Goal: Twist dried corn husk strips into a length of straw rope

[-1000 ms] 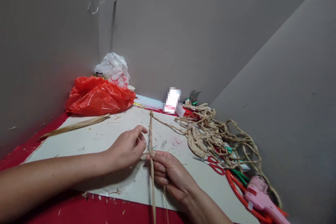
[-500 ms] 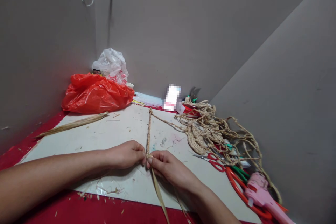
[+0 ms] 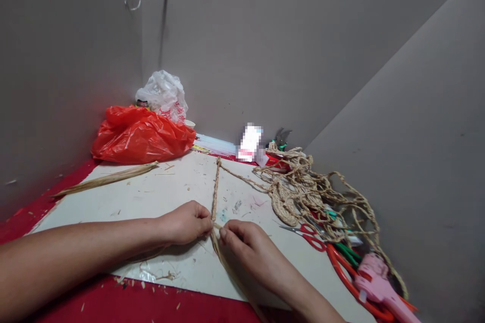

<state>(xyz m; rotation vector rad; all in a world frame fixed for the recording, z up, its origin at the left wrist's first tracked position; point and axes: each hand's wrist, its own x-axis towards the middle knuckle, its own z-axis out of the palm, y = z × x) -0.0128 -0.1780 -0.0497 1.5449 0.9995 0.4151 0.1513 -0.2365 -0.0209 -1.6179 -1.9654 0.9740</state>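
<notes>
A straw braid (image 3: 215, 192) runs down the white board, from a knot near the back to my hands. My left hand (image 3: 189, 223) is closed at its lower end, thumb and fingers pinching it. To the right of it, my right hand (image 3: 244, 245) pinches a flat straw strand (image 3: 217, 226) stretched sideways from the braid. Loose straw strands (image 3: 231, 272) hang from the working end towards the front edge, partly hidden under my right hand. From the top knot a thin braided cord leads right to a heaped coil of braided straw rope (image 3: 290, 194).
Red-handled scissors (image 3: 312, 237), an orange-red ring-shaped tube (image 3: 343, 272) and a pink glue gun (image 3: 379, 280) lie at the right. A red plastic bag (image 3: 144, 136) and a straw bundle (image 3: 109, 177) are at the left. A blurred bright screen (image 3: 250, 142) stands by the wall.
My right hand has moved slightly right, away from the braid, drawing a strand out sideways. My left hand keeps its pinch. The view has shifted slightly.
</notes>
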